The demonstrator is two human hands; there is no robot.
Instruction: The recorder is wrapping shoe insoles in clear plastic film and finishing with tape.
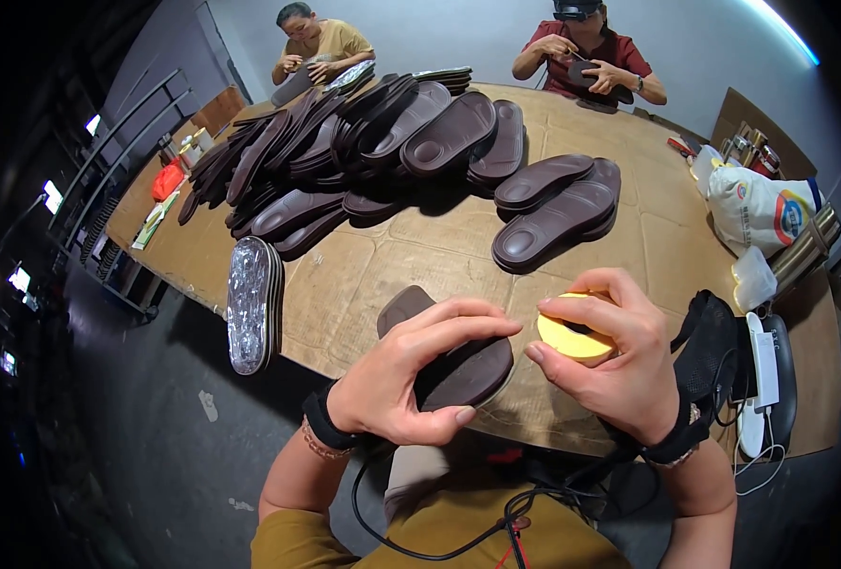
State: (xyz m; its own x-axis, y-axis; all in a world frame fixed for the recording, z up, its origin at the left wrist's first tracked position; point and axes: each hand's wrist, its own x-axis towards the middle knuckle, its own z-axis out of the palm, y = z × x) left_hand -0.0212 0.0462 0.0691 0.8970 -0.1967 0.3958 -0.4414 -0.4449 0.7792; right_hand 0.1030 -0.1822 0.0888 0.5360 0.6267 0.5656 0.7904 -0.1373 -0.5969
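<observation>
My left hand (397,365) grips a dark brown shoe sole (470,376) by its edges, thumb on the near side and fingers over the far side. The sole is tilted above the table's front edge, and part of it is behind my hand. To its right, my right hand (629,346) pinches a yellow ring-shaped roll (564,343) with a dark middle, perhaps tape. A small gap separates the roll from the sole. Two pairs of brown soles (553,213) lie on the table beyond my hands.
A large heap of brown soles (363,142) covers the table's (344,294) far left. Soles wrapped in clear film (249,303) sit at the left edge. On the right are a white bag (757,209), a black mesh pouch (710,351) and a power strip (764,360). Two people work opposite.
</observation>
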